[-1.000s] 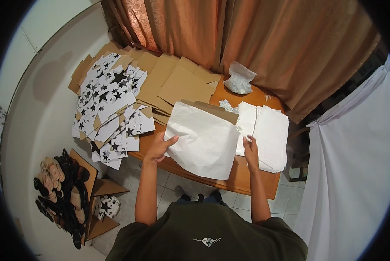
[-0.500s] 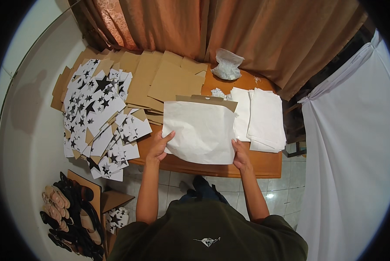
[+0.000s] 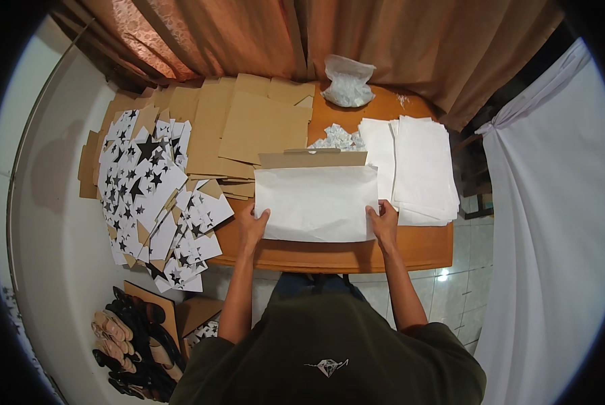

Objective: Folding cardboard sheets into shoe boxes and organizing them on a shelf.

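A white sheet of paper (image 3: 317, 202) is stretched between my two hands over the table's front part. My left hand (image 3: 254, 224) pinches its left edge, thumb on top. At the opposite edge my right hand (image 3: 383, 221) grips the sheet in the same way. Behind the sheet a brown cardboard piece (image 3: 312, 159) with a small notch shows only its far strip; the rest is covered by the paper. Just beyond it lies a heap of small whitish pieces (image 3: 341, 138), too small to name.
Brown cardboard sheets (image 3: 265, 121) overlap at the back left, beside star-printed white pieces (image 3: 137, 179). White paper stacks (image 3: 424, 169) lie on the right of the orange-brown table (image 3: 410, 250). A clear plastic bag (image 3: 348, 84) stands at the back. Shoes (image 3: 137, 344) are lower left.
The paper has flattened from a wavy bulge and now lies straighter and lower over the cardboard. More of the cardboard's far strip shows. The whole view has shifted slightly.
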Motion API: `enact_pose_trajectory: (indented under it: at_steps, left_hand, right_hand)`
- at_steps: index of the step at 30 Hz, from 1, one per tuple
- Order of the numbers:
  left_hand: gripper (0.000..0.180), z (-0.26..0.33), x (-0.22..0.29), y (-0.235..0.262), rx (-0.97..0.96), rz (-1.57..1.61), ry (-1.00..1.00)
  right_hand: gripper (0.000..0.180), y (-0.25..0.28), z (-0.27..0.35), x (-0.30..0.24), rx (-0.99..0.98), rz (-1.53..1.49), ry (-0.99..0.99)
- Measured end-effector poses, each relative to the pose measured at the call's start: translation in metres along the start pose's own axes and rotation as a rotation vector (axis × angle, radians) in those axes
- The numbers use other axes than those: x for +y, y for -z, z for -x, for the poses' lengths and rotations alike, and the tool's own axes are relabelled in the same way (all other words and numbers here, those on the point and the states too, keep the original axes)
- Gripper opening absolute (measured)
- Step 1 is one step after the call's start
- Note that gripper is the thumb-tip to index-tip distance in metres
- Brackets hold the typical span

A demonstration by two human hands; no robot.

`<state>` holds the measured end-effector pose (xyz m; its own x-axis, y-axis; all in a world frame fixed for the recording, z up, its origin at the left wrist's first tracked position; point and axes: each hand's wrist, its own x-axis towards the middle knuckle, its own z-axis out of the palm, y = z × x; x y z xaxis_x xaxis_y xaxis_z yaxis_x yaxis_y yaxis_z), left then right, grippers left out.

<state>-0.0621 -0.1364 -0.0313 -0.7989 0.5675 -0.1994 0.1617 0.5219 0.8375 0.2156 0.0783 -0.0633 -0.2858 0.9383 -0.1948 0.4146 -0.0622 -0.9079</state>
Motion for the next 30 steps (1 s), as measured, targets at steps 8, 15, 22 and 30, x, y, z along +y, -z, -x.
enact_pose_trajectory:
  at_steps: [8, 15, 22, 30]
  left_hand:
    - [0.060, -0.002, -0.009, -0.008, 0.062, -0.119, -0.022]
    - [0.069, 0.001, -0.029, -0.012, 0.149, -0.474, -0.335]
    - [0.021, 0.005, 0.006, -0.024, -0.207, -0.327, -0.542]
    - [0.042, -0.014, -0.011, -0.056, -0.333, -0.650, -0.760]
  right_hand:
    - [0.032, -0.007, -0.005, 0.011, -0.005, 0.164, 0.060]
    - [0.035, -0.018, 0.009, -0.007, 0.175, 0.357, 0.140]
    - [0.023, -0.056, 0.040, -0.067, -0.131, 0.467, 0.516]
    - [0.042, -0.102, 0.026, -0.041, -0.326, 0.871, 0.564]
